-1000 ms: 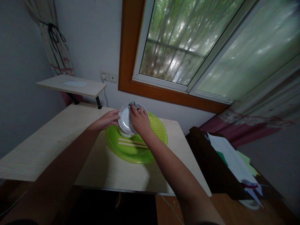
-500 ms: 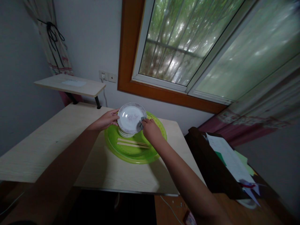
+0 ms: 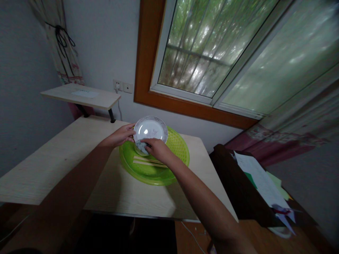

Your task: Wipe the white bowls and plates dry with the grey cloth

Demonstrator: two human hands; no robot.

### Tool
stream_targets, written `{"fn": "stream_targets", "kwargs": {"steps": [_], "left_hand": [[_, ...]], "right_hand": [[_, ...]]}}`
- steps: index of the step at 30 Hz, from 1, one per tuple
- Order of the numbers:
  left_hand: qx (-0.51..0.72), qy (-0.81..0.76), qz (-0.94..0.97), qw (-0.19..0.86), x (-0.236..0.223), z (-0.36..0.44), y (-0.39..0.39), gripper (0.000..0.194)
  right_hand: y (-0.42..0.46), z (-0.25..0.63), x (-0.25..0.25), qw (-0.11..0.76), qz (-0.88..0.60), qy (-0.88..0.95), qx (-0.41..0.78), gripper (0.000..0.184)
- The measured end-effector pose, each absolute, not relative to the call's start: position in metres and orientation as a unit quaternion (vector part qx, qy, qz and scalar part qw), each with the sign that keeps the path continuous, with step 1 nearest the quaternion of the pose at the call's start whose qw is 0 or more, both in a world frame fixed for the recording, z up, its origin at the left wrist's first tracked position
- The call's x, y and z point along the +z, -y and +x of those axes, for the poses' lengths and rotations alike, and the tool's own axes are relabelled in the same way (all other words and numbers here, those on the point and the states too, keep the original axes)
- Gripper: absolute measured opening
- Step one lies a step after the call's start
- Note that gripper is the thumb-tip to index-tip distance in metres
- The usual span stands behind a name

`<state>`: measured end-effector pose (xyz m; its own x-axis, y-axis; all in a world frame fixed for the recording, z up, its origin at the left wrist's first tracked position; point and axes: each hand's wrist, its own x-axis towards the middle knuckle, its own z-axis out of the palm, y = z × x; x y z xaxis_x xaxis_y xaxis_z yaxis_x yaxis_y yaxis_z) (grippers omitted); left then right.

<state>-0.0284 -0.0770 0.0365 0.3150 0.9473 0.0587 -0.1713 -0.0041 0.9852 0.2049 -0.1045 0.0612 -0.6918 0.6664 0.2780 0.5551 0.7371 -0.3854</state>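
Note:
A white plate (image 3: 153, 127) with a patterned rim is tilted toward me above a round green tray (image 3: 156, 180). My left hand (image 3: 122, 135) grips its left edge, thumb at the front. Pinched in my right hand (image 3: 156, 148) is a grey-white cloth (image 3: 141, 146), which lies against the plate's lower left rim. Several wooden chopsticks (image 3: 148, 161) rest on the tray below the plate. Other crockery under the plate is mostly hidden by the cloth and my right hand.
The tray stands on a pale wooden table (image 3: 111, 190). A small raised shelf (image 3: 82, 96) with a paper on it is at the back left. Wall sockets (image 3: 122, 86) and a window (image 3: 196, 53) are behind. Papers (image 3: 261, 180) lie on dark furniture at the right.
My right hand has swept the cloth from the plate's right edge to its lower left rim. My left hand keeps its hold on the plate, nearly in place.

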Motion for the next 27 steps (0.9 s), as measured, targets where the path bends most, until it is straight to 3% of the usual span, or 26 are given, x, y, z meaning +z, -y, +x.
{"fn": "stream_targets", "kwargs": {"steps": [8, 14, 20, 27], "left_hand": [[0.470, -0.338, 0.519, 0.629, 0.034, -0.029, 0.074, 0.054], [0.470, -0.341, 0.509, 0.636, 0.028, -0.032, 0.070, 0.059], [0.476, -0.337, 0.518, 0.626, 0.028, -0.032, 0.071, 0.054], [0.476, -0.339, 0.520, 0.623, 0.032, -0.031, 0.073, 0.054]], "right_hand": [[0.088, 0.176, 0.056, 0.228, -0.291, 0.929, 0.014, 0.031], [0.085, 0.176, 0.061, 0.209, -0.275, 0.935, -0.073, 0.031], [0.086, 0.178, 0.061, 0.225, -0.331, 0.913, -0.073, 0.034], [0.082, 0.187, 0.051, 0.223, -0.270, 0.936, -0.028, 0.034]]}}
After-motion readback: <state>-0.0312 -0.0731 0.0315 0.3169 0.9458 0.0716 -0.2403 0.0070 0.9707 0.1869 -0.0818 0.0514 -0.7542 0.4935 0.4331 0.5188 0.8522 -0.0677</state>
